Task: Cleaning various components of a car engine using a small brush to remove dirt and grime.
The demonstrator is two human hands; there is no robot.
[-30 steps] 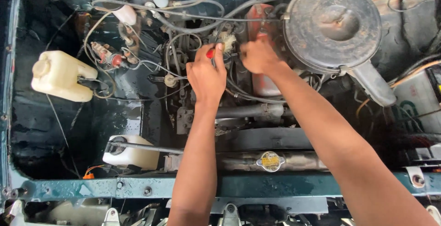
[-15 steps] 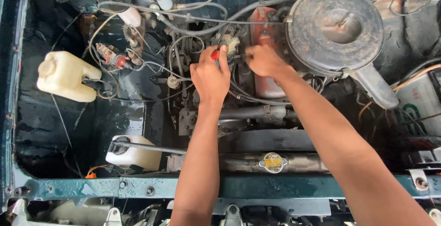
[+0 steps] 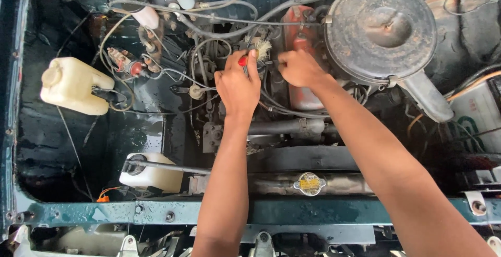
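I look down into an open car engine bay. My left hand [image 3: 238, 84] grips a small tool with a red handle [image 3: 243, 60] near the middle of the engine. Just to its right, my right hand [image 3: 300, 68] rests with fingers closed on a part beside the red engine cover [image 3: 298, 38]; what it holds is hidden. A pale frayed brush or rag tuft [image 3: 261, 47] shows between the two hands. Both forearms reach in from the bottom of the view.
A round rusty air cleaner [image 3: 380, 30] sits at the upper right. A cream fluid tank [image 3: 70, 85] is at the left, a white reservoir [image 3: 151, 173] lower down. The radiator cap [image 3: 309, 183] and teal front crossmember [image 3: 292, 211] lie near me. Hoses and wires cross the bay.
The camera view has shifted slightly; both hands stay at the same spot on the engine with only small finger movements.
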